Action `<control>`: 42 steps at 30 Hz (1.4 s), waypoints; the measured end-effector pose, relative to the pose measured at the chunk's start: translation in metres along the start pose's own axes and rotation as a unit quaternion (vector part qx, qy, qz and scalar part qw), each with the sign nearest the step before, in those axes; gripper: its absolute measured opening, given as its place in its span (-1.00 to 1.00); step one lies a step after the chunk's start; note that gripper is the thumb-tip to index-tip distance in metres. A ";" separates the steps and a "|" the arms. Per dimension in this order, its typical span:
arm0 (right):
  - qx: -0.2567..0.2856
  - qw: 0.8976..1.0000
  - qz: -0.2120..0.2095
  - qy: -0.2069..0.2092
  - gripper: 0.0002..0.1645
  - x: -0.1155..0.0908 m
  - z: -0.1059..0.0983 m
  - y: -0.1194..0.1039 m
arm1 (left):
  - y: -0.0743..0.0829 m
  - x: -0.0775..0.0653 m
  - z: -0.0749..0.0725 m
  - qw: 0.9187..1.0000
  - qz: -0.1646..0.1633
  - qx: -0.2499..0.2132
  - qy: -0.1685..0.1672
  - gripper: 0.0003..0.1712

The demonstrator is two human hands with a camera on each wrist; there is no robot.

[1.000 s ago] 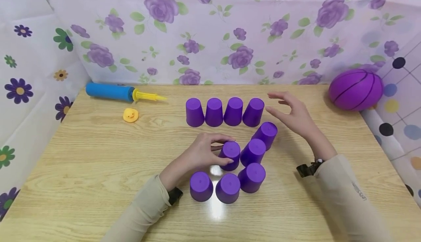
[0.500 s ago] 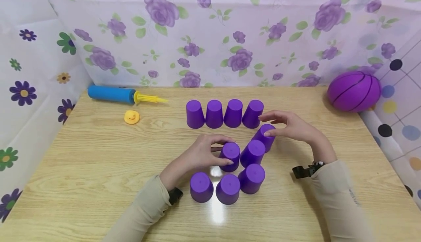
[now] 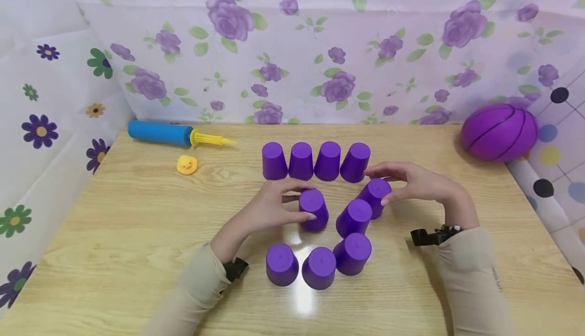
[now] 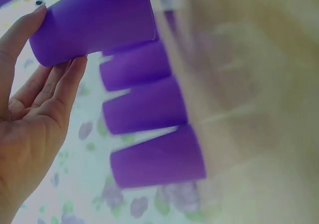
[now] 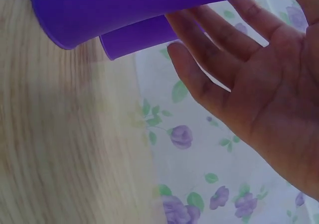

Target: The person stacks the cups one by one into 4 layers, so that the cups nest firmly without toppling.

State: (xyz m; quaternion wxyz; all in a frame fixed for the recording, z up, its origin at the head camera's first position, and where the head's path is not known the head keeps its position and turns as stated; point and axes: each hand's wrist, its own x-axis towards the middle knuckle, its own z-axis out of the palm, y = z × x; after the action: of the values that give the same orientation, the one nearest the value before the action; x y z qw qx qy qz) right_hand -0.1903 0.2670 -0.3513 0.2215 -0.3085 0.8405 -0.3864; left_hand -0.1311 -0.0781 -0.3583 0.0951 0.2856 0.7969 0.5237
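Every purple plastic cup here stands upside down on the wooden table. My left hand [image 3: 271, 206] holds one purple cup [image 3: 314, 211] near its top, thumb in front and fingers behind, as the left wrist view also shows with the cup [image 4: 94, 27]. On the right, my right hand [image 3: 422, 185] grips another cup [image 3: 376, 196], its thumb on the near side and its fingers reaching round the far side. Two more cups run toward me from it, a middle cup [image 3: 354, 217] and a nearer cup [image 3: 353, 253].
A row of several purple cups [image 3: 300, 161] stands behind the hands. Two cups, a left one [image 3: 282, 265] and a right one [image 3: 319, 268], are in front. A blue pump [image 3: 160, 133], yellow rubber duck [image 3: 187, 164] and purple ball [image 3: 499, 133] lie toward the back.
My right hand has come from beside the back row down to the right-hand cup and round it. My left hand has shifted its cup slightly left and back, away from the neighbouring cups.
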 end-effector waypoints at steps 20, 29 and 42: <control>0.025 0.999 0.004 -0.020 -0.25 -0.002 0.005 0.003 | 0.032 -0.002 -0.068 0.970 0.046 -0.005 0.237 -0.44; 0.059 0.998 0.013 -0.022 -0.29 0.000 0.006 0.002 | 0.028 0.028 -0.072 0.964 0.045 0.005 0.262 -0.42; 0.047 0.999 0.008 -0.017 -0.30 -0.002 0.003 0.006 | 0.002 0.062 -0.070 0.961 0.038 -0.070 0.265 -0.33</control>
State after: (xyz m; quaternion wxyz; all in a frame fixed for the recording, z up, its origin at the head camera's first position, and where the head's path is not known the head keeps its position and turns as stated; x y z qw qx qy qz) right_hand -0.1891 0.2694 -0.3579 0.2527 -0.2976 0.8201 -0.4183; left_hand -0.2128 -0.0979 -0.3168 -0.1192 0.1595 0.7436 0.6383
